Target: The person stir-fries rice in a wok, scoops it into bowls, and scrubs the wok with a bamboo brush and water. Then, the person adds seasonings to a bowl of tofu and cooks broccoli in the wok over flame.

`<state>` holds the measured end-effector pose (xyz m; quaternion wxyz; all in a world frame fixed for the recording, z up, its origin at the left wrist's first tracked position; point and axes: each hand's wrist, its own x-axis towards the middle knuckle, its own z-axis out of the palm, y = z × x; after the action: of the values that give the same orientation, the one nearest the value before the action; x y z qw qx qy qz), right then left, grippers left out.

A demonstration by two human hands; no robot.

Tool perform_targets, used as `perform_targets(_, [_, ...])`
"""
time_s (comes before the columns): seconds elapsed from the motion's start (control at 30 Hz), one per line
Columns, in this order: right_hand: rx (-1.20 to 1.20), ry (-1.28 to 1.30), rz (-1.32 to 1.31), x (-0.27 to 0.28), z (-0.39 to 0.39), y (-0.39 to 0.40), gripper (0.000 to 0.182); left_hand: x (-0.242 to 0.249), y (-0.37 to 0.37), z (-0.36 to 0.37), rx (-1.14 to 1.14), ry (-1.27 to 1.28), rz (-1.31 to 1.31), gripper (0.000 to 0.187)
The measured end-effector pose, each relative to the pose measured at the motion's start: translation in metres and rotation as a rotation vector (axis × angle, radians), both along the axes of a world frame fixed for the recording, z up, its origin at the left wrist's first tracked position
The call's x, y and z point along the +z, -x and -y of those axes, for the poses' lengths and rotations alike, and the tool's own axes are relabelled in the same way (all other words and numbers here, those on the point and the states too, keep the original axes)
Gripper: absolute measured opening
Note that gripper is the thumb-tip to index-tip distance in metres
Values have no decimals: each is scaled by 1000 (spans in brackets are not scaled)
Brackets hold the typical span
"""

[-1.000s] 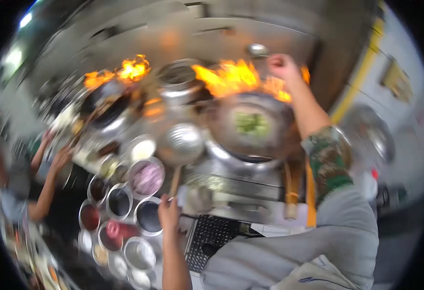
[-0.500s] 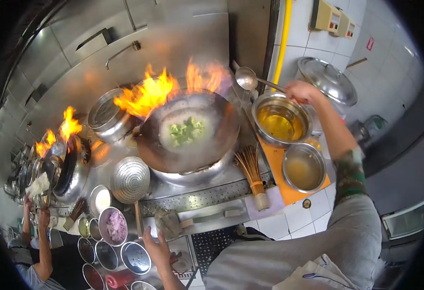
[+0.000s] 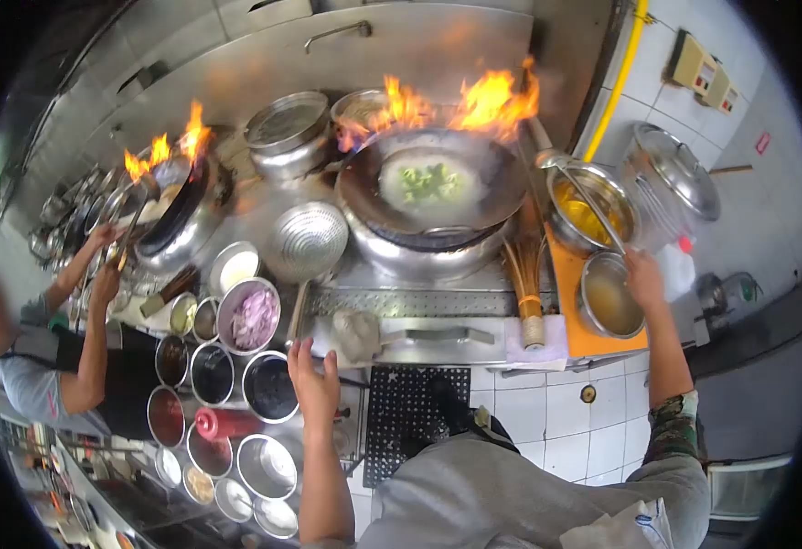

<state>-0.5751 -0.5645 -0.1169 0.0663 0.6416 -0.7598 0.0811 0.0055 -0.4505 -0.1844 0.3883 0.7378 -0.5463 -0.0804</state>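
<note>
My right hand (image 3: pixel 641 277) is closed around the end of a ladle's handle, beside the bowl of cloudy liquid (image 3: pixel 612 298). The ladle (image 3: pixel 593 201) slants across the pot of yellow oil (image 3: pixel 627 220), its head near that pot's far left rim. With fingers apart and nothing in it, my left hand (image 3: pixel 315 377) is raised near the handle of a perforated strainer (image 3: pixel 309 240) and the crumpled cloth (image 3: pixel 356 334). Chopped green vegetables (image 3: pixel 433 185) sit in pale, steaming liquid in the large wok (image 3: pixel 364 188), with flames rising behind it.
A bamboo brush (image 3: pixel 527 293) stands right of the wok. Bowls, one of chopped purple onion (image 3: pixel 255 316), and a red bottle (image 3: pixel 225 423) fill the left side. A co-worker (image 3: pixel 44 366) handles another flaming wok (image 3: pixel 181 220) at left. A lidded pot (image 3: pixel 680 165) is at right.
The view has shifted, so more of the left side shows. My right hand has come closer to me, drawing the ladle across the oil pot. My left hand stays raised and open.
</note>
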Motion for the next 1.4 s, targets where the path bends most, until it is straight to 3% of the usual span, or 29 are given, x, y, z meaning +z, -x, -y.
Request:
perform_targets(0.03, [16,-4,1,-4,-2,-12,41,6,-2,-1,6,19,9,42])
perform_targets(0.1, [180,280,-19,-17,-19,-47,38,14,-10,-2,6,33,14,42])
perform_targets(0.17, [18,-201,472,-37,-33,-106,44,24,-14,-2,-1,100,51,41])
perform_targets(0.2, [94,-158,388,-64,-42,-131,52,31,-13,-2,-8,119,25,39])
perform_targets(0.3, [-90,-282,324,-100,-45,-181,70,35,-4,-7,-77,181,52,36])
perform_targets(0.4, [-70,-322,254,-129,-23,-168,58,32,5,-25,-162,159,-2,35])
perform_targets(0.43, [-83,-319,253,-109,-27,-167,58,29,6,-35,-192,136,-22,34])
perform_targets(0.5, [-136,-333,616,-63,-29,-162,53,13,3,-55,-195,105,-44,34])
perform_targets(0.67, [31,-115,563,-44,-42,-177,45,16,11,-87,-79,-193,-422,33])
perform_targets(0.7, [95,-205,512,-50,-37,-182,44,13,12,-87,-87,-189,-429,33])
perform_targets(0.77, [166,-283,461,-50,-38,-182,42,6,5,-91,-225,-69,-179,33])
perform_targets(0.83, [195,-402,223,-33,-45,-175,39,6,5,-97,-222,38,-239,32])
perform_targets(0.97, [35,-399,155,-9,-37,-170,34,5,7,-101,-148,-86,-311,28])
perform_targets(1.1, [72,-447,93,-26,1,-185,29,10,14,-66,-225,-85,-301,28])
perform_targets(1.17, [131,-468,32,-18,3,-190,28,9,8,-49,-248,19,-176,29])
perform_targets(1.23, [155,-534,-58,16,-5,-189,25,5,2,-44,-245,106,-252,29])
perform_targets(1.4, [120,-265,192,7,-14,-189,27,12,7,-40,-194,35,-275,30])
